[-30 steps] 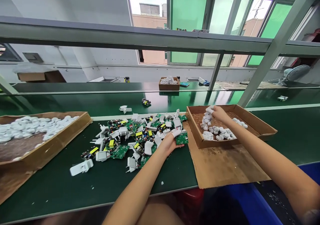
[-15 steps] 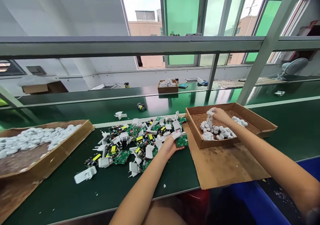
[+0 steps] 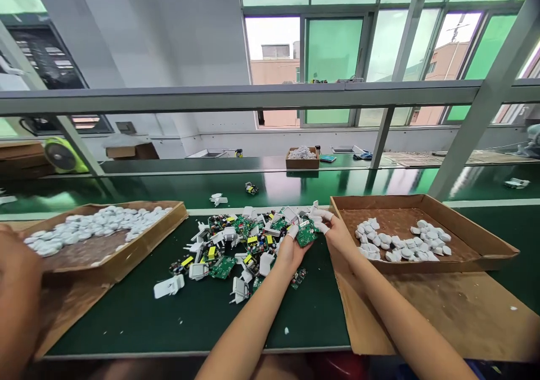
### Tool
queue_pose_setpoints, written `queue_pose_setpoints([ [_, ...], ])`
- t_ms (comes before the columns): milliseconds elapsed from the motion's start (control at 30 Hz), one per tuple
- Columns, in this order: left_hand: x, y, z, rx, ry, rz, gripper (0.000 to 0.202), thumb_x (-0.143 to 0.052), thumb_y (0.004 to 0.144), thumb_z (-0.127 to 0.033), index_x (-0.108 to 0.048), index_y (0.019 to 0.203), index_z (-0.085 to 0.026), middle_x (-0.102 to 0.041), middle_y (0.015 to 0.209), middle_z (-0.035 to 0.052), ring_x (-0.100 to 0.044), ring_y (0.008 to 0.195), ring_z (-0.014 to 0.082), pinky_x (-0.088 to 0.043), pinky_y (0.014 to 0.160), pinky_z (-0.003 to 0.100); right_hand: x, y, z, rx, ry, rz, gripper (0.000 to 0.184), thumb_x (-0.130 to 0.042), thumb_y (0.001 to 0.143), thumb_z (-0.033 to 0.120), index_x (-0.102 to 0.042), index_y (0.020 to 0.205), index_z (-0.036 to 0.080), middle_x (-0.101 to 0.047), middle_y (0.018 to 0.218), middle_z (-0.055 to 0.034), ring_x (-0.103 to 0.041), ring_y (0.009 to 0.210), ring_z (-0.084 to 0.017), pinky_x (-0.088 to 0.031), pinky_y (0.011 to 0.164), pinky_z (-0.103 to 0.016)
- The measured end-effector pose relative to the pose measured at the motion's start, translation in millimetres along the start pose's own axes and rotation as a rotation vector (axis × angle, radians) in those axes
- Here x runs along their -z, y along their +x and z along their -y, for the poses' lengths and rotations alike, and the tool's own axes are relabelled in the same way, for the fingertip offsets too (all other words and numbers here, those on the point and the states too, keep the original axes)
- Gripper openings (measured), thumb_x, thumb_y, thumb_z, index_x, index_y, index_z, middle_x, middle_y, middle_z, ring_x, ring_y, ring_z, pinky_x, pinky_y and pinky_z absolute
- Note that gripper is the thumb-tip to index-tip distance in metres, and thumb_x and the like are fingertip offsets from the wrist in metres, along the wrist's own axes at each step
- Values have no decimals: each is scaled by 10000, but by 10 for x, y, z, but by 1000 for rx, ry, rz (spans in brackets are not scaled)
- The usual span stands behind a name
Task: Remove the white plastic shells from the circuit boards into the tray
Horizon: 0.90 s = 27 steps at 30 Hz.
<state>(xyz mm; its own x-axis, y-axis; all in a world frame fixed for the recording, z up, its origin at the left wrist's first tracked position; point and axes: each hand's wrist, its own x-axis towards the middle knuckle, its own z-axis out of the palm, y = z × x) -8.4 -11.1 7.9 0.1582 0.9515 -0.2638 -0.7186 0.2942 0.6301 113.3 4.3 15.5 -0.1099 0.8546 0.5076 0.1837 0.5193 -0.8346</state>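
At frame centre, a worker's left hand [image 3: 291, 249] and right hand [image 3: 337, 233] are together, both pinching a green circuit board [image 3: 306, 235] at the right edge of a parts pile [image 3: 236, 239]. A cardboard tray [image 3: 485, 239] sits just to the right.

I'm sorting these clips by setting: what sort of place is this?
Most likely a factory assembly line for electronics: a green belt, a heap of circuit boards and white plug shells, and cardboard trays of white parts.
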Motion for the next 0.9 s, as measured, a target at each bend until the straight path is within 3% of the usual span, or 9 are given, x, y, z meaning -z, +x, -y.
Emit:
queue_pose_setpoints([
  [133, 11, 14, -15, 37, 19, 9, 232, -385, 795, -276, -499, 976, -186, -577, 928, 46, -547, 745, 146, -441, 725, 359, -29, -134, -134, 139, -147, 3, 231, -474, 714, 318, -586, 873, 193, -551, 955, -71, -481, 924, -218, -372, 823, -378],
  [267, 34, 33, 10, -13, 28, 38, 215, -391, 791, -255, -503, 961, -188, -573, 935, 47, -548, 760, 150, -443, 725, 366, -29, -240, -118, 77, -171, 3, 288, -447, 716, 281, -498, 979, 174, -559, 921, -74, -514, 853, -203, -412, 766, -364],
  [367, 46, 48, 29, -46, 32, 59, 196, -398, 787, -246, -503, 944, -193, -571, 939, 43, -546, 799, 157, -442, 740, 367, -51, -262, -81, 88, -260, -29, 227, -445, 724, 266, -489, 926, 172, -563, 852, -61, -524, 788, -192, -423, 732, -348],
  [700, 54, 74, 114, -60, 76, 57, 154, -440, 764, -244, -498, 894, -186, -554, 950, 54, -515, 882, 163, -444, 749, 346, -81, -297, -136, 384, -726, -22, 164, -408, 771, 158, -535, 875, 161, -535, 823, -92, -473, 798, -231, -416, 682, -355],
  [900, 79, 74, 176, -88, 185, 11, 186, -448, 753, -243, -512, 924, -207, -526, 1044, 46, -479, 960, 166, -433, 770, 323, -141, -358, -173, 528, -1081, 6, 232, -371, 661, 18, -580, 690, 113, -485, 644, -109, -428, 665, -237, -389, 565, -329],
])
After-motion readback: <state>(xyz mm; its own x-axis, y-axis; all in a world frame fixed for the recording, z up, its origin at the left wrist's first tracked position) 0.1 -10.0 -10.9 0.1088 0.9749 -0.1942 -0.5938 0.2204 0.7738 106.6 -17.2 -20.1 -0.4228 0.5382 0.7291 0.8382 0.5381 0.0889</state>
